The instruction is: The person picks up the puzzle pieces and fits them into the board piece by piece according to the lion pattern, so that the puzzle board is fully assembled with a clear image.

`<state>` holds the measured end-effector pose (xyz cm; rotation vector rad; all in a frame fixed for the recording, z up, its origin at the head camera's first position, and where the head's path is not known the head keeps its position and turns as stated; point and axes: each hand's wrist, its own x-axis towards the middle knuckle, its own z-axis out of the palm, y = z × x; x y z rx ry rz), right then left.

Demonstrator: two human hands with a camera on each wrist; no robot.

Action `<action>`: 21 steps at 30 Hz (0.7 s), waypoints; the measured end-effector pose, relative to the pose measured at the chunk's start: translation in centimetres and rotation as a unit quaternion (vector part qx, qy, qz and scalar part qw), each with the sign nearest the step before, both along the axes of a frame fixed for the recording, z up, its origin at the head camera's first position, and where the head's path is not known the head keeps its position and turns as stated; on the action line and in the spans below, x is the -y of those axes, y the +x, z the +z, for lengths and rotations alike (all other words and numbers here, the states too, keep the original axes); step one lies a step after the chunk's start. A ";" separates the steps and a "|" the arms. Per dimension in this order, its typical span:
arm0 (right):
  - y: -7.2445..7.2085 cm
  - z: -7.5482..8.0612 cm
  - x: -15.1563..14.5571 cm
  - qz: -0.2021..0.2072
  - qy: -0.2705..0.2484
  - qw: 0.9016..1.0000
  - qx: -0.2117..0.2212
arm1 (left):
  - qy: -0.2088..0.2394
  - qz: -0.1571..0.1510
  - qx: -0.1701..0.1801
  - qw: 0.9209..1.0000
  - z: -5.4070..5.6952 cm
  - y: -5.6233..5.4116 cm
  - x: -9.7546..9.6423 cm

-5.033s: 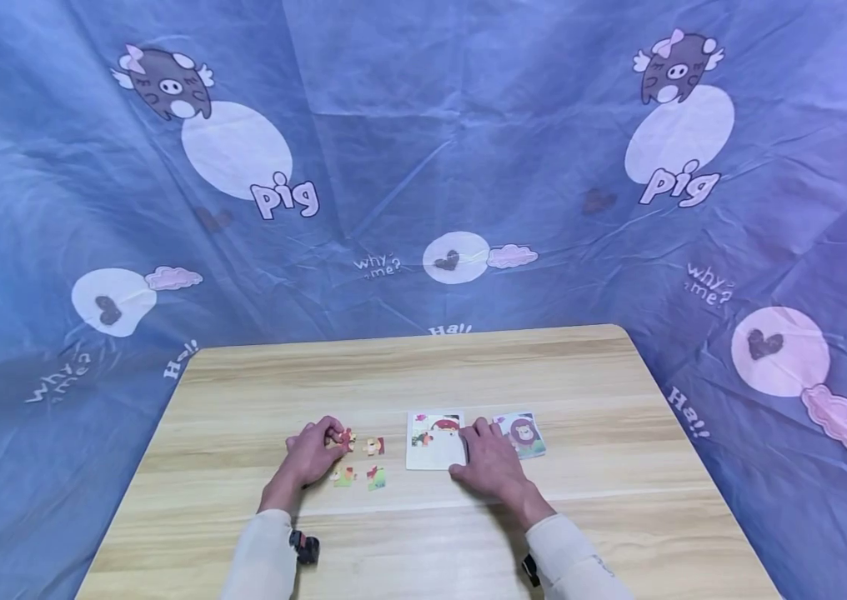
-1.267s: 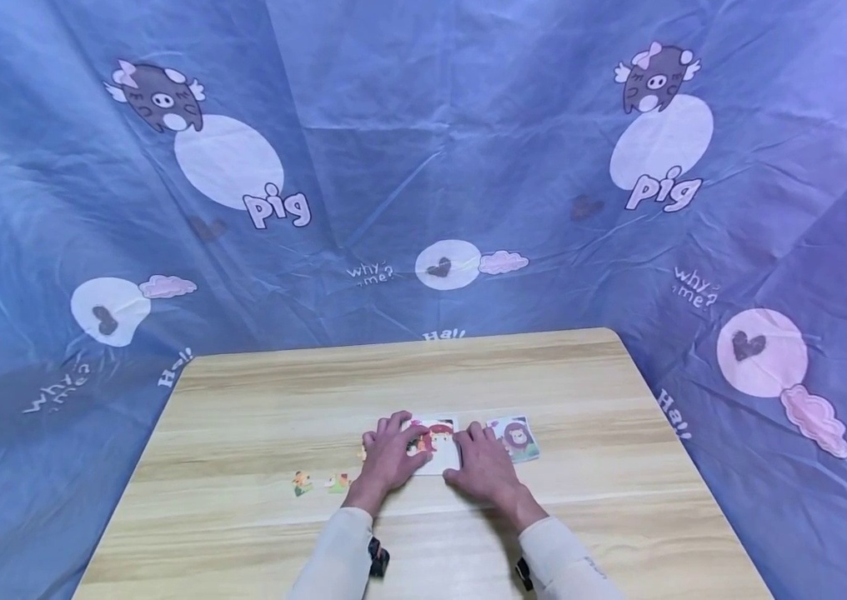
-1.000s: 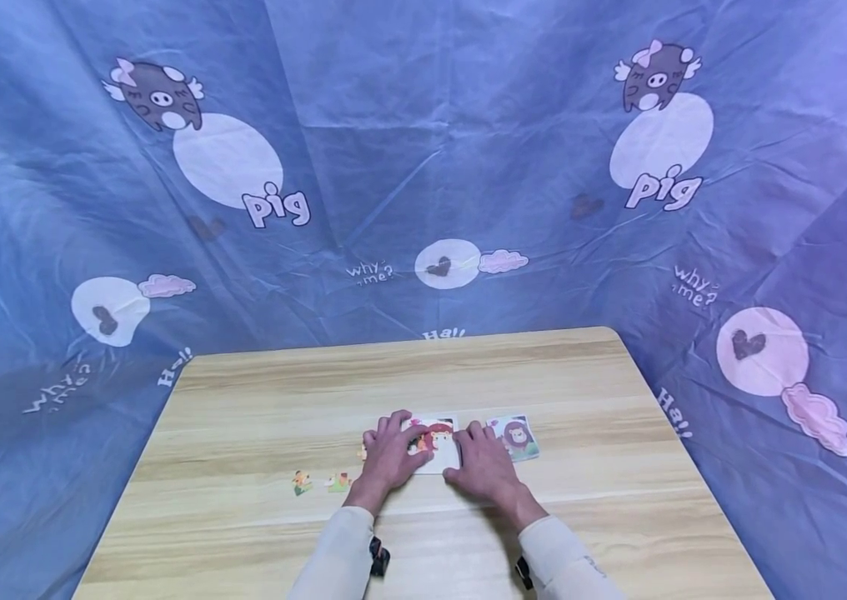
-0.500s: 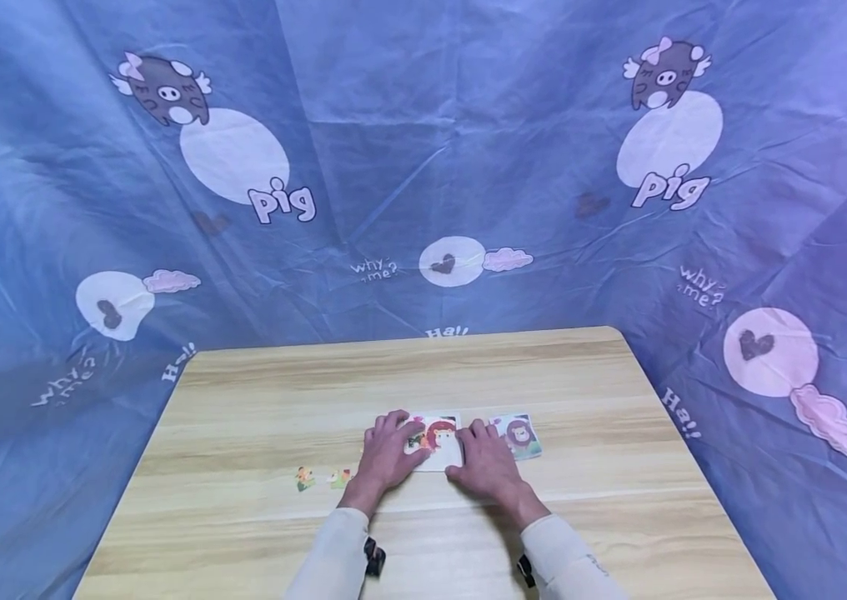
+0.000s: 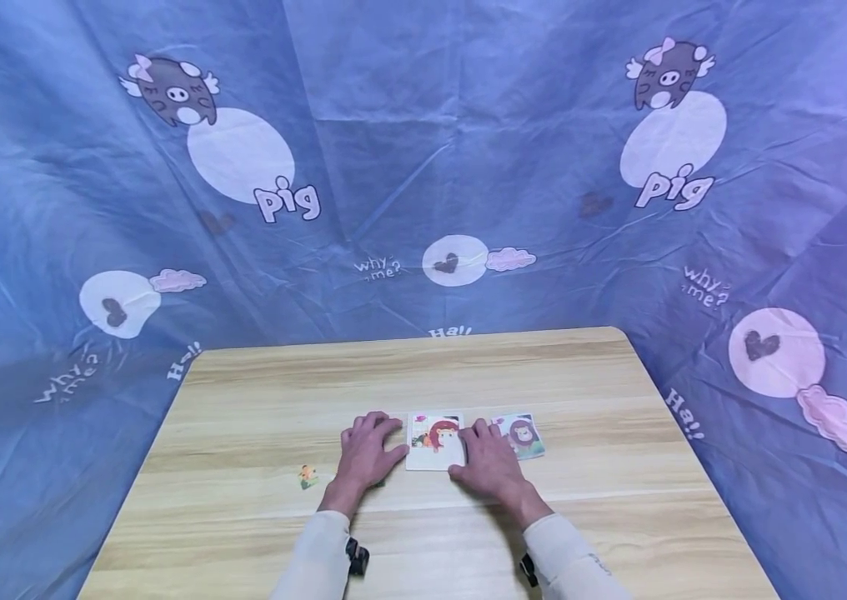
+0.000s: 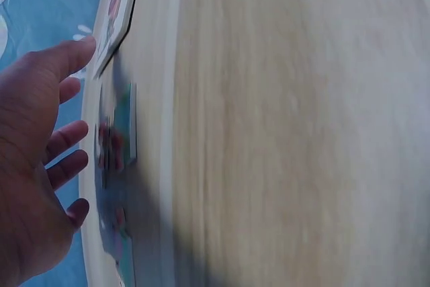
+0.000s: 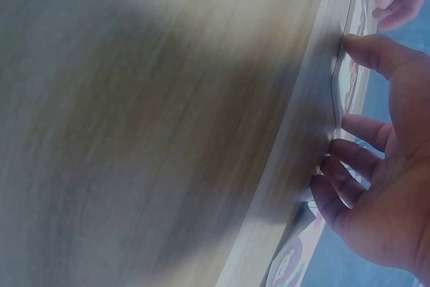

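The white puzzle board (image 5: 434,461) lies flat mid-table, with joined pieces across its upper part showing a red-maned lion (image 5: 444,435). My right hand (image 5: 494,460) rests at its right side; in the right wrist view the thumb and index fingertip touch the edges of the board (image 7: 344,92). Just left of the board, my left hand (image 5: 365,454) hovers with fingers spread and nothing held. Beneath it, the left wrist view shows loose puzzle pieces (image 6: 125,126), hidden from the head view. Another puzzle piece (image 5: 308,477), orange and green, lies farther left.
A lion picture card (image 5: 524,437) lies right of the board, partly behind my right hand's fingers. The wooden table (image 5: 318,375) has a blue pig-printed cloth (image 5: 393,183) behind it and at both sides.
Over five seconds, my left hand brought red mane pieces onto the board, pressed there, then drew back left in the last half second. My right hand stayed at the board's right edge.
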<state>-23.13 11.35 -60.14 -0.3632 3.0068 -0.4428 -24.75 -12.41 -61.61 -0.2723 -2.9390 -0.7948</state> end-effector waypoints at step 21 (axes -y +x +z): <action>-0.4 0.0 0.6 -0.007 0.004 1.000 -0.005 | 0.006 0.038 0.021 0.999 -1.1 -0.1 3.2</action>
